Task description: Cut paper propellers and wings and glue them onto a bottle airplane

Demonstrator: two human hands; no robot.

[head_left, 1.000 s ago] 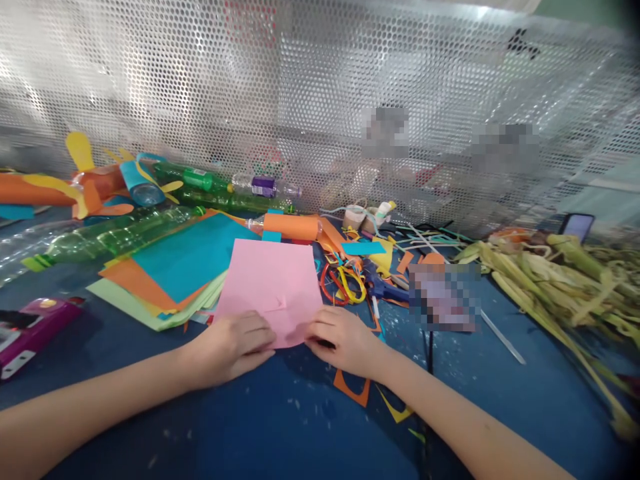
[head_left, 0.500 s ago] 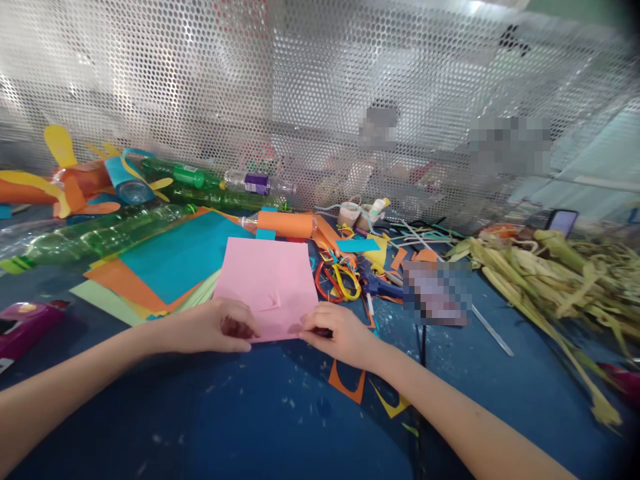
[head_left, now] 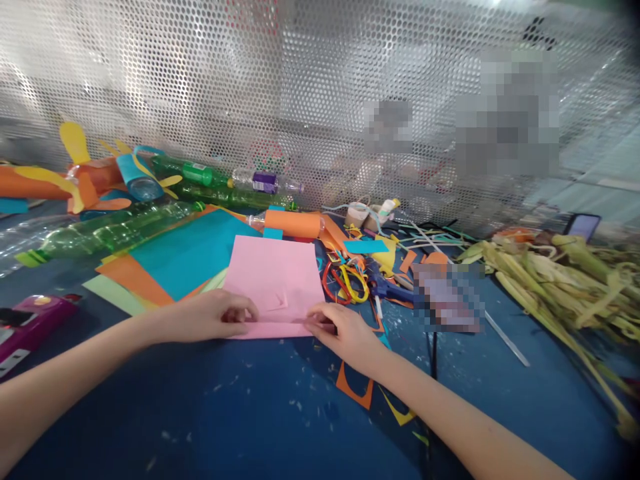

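Pink paper sheet [head_left: 273, 270]: near edge now folded into narrow strip [head_left: 278, 330], crease underway; left hand [head_left: 217, 316] pinches strip's left end, right hand [head_left: 349, 335] right.

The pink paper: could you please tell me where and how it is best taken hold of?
Probably pinch both ends of the folded strip on the pink paper, coming from the near side. The strip forms its nearest edge, while the orange-wrapped bottle lies beyond the far edge and a yellow loop beside the right.
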